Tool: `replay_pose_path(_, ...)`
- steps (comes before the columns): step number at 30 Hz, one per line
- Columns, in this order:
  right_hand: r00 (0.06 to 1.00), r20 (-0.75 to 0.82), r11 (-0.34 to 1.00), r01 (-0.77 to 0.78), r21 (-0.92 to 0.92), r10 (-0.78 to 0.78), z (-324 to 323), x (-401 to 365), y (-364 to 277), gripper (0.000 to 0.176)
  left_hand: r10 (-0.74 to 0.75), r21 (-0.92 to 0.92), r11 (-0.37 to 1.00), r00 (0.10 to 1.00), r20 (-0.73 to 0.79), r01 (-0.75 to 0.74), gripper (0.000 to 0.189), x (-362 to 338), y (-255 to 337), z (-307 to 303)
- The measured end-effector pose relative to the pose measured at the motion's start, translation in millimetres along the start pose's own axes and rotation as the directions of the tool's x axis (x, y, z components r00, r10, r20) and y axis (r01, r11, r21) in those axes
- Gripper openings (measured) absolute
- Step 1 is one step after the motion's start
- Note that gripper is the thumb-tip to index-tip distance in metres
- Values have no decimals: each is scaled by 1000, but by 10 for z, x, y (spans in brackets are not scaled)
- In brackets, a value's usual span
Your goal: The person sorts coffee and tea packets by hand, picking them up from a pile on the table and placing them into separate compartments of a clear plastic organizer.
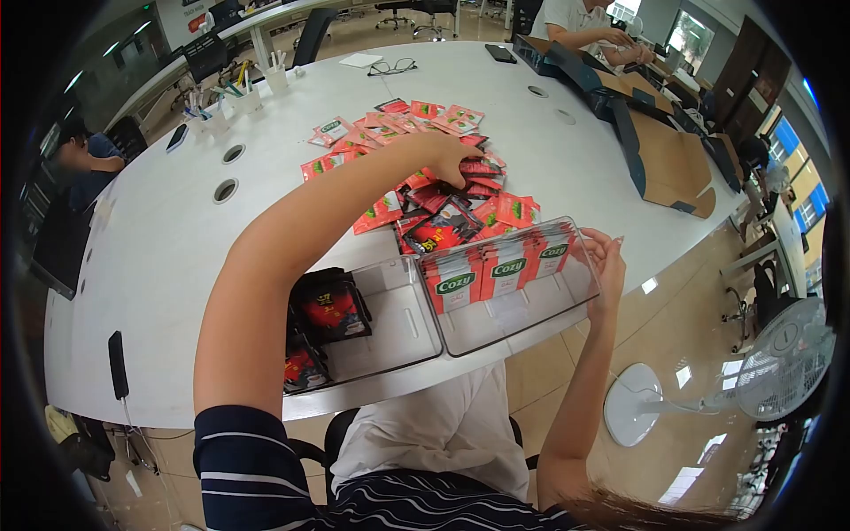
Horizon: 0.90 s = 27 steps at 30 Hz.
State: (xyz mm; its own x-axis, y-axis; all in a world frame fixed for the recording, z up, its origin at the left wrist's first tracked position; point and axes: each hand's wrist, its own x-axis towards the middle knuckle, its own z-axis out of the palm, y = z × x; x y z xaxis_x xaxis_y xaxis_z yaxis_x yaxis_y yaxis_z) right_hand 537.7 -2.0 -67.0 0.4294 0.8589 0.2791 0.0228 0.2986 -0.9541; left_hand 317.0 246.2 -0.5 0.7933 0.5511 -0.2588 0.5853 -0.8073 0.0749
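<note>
**Left hand [449,163] over sachet pile [381,137], right hand [607,270] on clear bin [513,334]**

The left arm [292,226] slants across, hiding the left end of the black-sachet bin [398,310]. The left hand curls downward, fingertips obscured; whether it grips anything, I cannot tell. Cozy sachets [509,270] stand inside the clear bin, its right end gripped.

Table [150,274] white; on it I record coral-red sachets [332,130] with green-and-white marks, and, at its near edge, black sachets [335,310] with red panels. Beside the table: sleeve [243,460] navy, thin white stripes; trousers [425,429] plain white.
</note>
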Motion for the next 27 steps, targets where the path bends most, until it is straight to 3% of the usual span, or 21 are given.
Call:
replay_pose_path(1,1000,3,1000,12,-7,-12,-3,1,-2,53,0,-31,1000,1000,17,0,85,5,12,-23)
replay_pose_path(2,1000,5,1000,23,-14,-23,-7,-1,6,53,45,-31,998,996,-80,-47,80,56,-33,28)
replay_pose_path(5,999,14,999,35,-31,-35,-20,-16,16,52,-38,-169,985,998,41,44,76,101,-62,-46)
replay_pose_path(8,999,18,999,48,-23,-47,-12,-24,6,51,-7,-188,982,999,47,16,75,141,-119,-45)
replay_pose_path(14,998,16,998,57,-24,-56,-14,-35,5,50,-92,-134,986,995,50,98,76,104,48,1)
replay_pose_path(17,998,13,997,62,-39,-62,-6,-50,1,50,-85,-155,984,996,-4,84,72,180,-7,47)
replay_pose_path(20,997,4,997,77,-24,-77,-16,-48,11,44,-76,-32,997,984,-161,71,62,195,24,107)
replay_pose_path(23,997,-4,997,74,-7,-74,-17,-50,3,40,-48,24,998,975,-217,55,57,280,-16,149)
replay_pose_path(27,996,-3,996,91,-13,-91,-10,-59,-9,39,40,-22,999,961,-272,-48,48,280,-89,139)
